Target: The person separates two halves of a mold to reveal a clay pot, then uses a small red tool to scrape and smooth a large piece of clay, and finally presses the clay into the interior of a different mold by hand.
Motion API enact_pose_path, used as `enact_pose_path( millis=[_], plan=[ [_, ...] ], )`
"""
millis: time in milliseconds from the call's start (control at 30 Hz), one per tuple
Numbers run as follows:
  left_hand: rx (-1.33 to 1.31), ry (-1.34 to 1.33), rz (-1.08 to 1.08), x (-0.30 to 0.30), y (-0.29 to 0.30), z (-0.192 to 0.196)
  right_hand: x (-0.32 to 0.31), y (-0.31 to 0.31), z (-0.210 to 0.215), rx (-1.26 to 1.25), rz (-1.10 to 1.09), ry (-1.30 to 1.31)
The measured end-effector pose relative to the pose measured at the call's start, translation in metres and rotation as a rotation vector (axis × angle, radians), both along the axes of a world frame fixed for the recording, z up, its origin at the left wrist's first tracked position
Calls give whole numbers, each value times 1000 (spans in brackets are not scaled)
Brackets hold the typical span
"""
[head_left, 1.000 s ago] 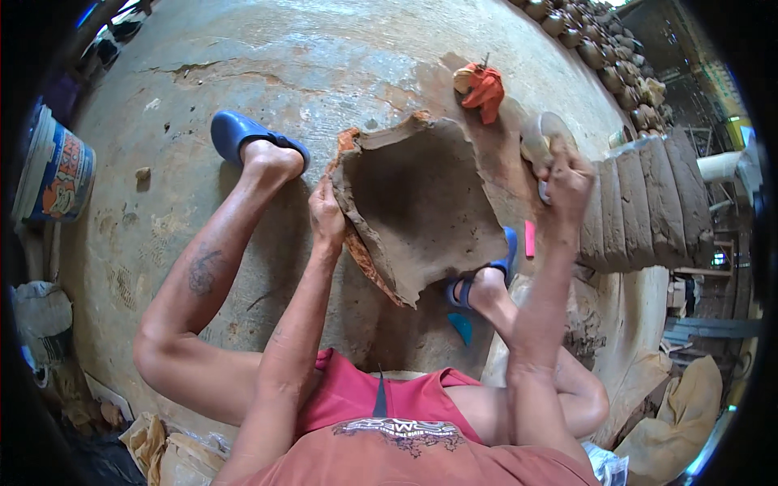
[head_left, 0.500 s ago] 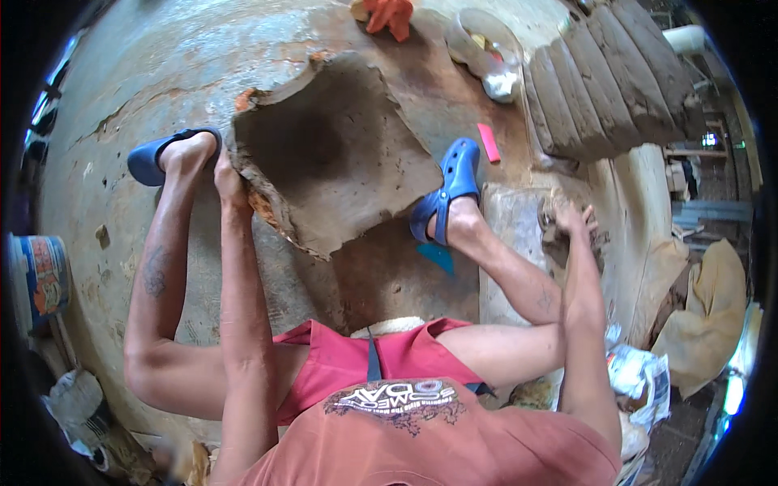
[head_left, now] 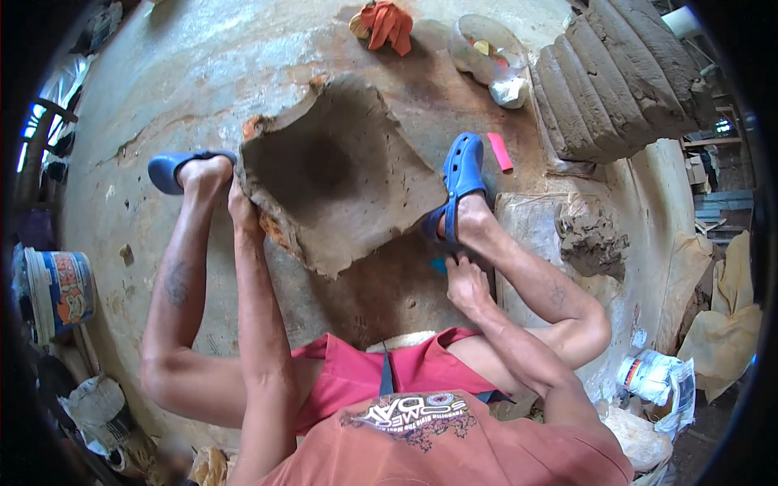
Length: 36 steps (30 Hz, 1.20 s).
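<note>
A wide piece of wet grey-brown clay (head_left: 365, 174), hollowed like a bowl with ragged, roughly square edges, lies tilted on the floor between my feet. Orange-brown patches show beneath its left rim. My left hand (head_left: 242, 209) is closed on that rim; some of its fingers are hidden. Low beside my right foot, my right hand (head_left: 468, 283) has its fingers curled together at a small flat teal piece (head_left: 438, 265). They partly cover it and appear to pinch it. Right of my shin, a rough lump of clay (head_left: 593, 243) sits on a pale board (head_left: 519, 215).
A ridged clay block (head_left: 620, 81) stands at the far right, near a pink strip (head_left: 500, 152). Beyond are a clear tub (head_left: 478, 49) and an orange cloth (head_left: 387, 26). Blue clogs (head_left: 463, 166) are on my feet. A bucket (head_left: 65, 292) stands at the left.
My right hand has left the clay lump on the board and moved left to the teal piece beside my right foot. My left hand stays on the bowl-shaped clay's rim. The view has shifted slightly.
</note>
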State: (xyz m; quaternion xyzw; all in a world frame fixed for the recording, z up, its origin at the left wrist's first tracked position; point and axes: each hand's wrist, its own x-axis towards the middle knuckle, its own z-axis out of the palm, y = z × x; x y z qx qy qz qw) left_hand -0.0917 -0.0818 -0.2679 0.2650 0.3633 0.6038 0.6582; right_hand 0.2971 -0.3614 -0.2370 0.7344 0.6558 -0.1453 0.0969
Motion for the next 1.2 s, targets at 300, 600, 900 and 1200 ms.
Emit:
enact_pose_path(
  millis=[300,600,900,1200],
  plan=[
    [22,123,-20,6,-12,17,12,54,104,183,216,244],
    [-63,394,64,4,-22,21,228,383,146,807,-35,116],
    [-153,624,227,14,-25,31,299,578,18,199,-328,-281],
    [-196,587,278,17,-19,28,276,570,45,400,-388,-149]
  ],
)
